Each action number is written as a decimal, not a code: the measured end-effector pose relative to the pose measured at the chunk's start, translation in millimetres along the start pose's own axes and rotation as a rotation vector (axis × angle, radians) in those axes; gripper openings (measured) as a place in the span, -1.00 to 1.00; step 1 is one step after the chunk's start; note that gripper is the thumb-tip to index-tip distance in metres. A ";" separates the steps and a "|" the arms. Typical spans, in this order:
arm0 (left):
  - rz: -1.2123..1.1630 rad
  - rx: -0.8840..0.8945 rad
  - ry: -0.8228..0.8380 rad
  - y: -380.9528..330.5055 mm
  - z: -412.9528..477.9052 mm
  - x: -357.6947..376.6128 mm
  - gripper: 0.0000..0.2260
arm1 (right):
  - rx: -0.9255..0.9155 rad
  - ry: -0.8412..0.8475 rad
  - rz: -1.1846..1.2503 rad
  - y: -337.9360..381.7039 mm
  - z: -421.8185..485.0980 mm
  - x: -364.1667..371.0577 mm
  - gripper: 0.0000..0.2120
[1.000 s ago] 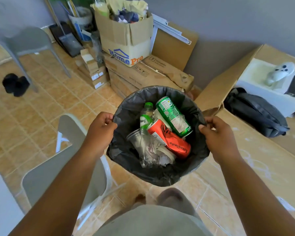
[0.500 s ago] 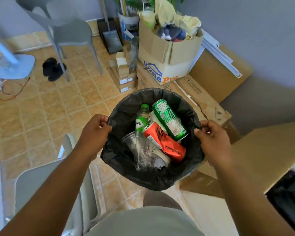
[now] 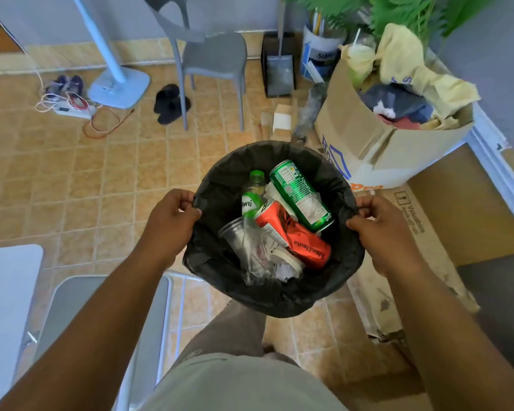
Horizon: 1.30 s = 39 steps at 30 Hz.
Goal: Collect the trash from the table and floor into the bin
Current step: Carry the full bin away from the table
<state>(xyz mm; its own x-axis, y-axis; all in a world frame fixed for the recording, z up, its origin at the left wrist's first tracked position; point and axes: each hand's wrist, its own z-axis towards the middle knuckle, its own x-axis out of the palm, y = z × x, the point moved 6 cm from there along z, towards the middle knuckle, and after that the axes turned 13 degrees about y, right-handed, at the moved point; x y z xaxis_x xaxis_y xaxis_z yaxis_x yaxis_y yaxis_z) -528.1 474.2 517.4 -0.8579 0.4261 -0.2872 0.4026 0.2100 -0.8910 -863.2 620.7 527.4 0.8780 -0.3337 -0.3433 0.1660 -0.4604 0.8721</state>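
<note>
Head camera view: a person's left hand [image 3: 172,216] and right hand [image 3: 380,229] pinch opposite edges of a black-lined bin [image 3: 220,262], held between them above the tiled floor [image 3: 101,179]. Inside lie a red can [image 3: 297,238], green can [image 3: 301,195], bottle [image 3: 252,194] and plastic cup [image 3: 244,241]; beyond stands a grey chair [image 3: 214,57].

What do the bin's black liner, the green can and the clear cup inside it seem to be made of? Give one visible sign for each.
Black liner: thin plastic film, seemingly; it wrinkles and gathers where both hands pinch it.
Green can: probably aluminium; glossy printed cylinder with a rolled rim.
Clear cup: transparent thin plastic, crumpled.
</note>
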 end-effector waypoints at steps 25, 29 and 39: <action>-0.275 -0.173 -0.356 -22.4 251.8 -221.2 -0.75 | -0.127 0.505 -0.246 241.9 388.0 230.8 -0.82; -0.329 -0.226 -0.494 -11.0 261.2 -254.9 -0.73 | -0.177 0.644 -0.274 278.5 436.7 296.9 -0.81; -0.437 -0.324 -0.855 -4.1 258.0 -325.3 -0.69 | -0.378 0.980 -0.490 380.8 505.9 457.0 -0.75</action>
<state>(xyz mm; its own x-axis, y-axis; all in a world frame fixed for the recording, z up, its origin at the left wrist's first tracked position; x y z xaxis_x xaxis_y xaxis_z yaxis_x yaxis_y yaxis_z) -333.1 107.8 523.7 -0.8406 -0.4913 -0.2279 -0.0428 0.4797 -0.8764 -625.9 -123.2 526.2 0.6266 0.6690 -0.3999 0.5627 -0.0333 0.8260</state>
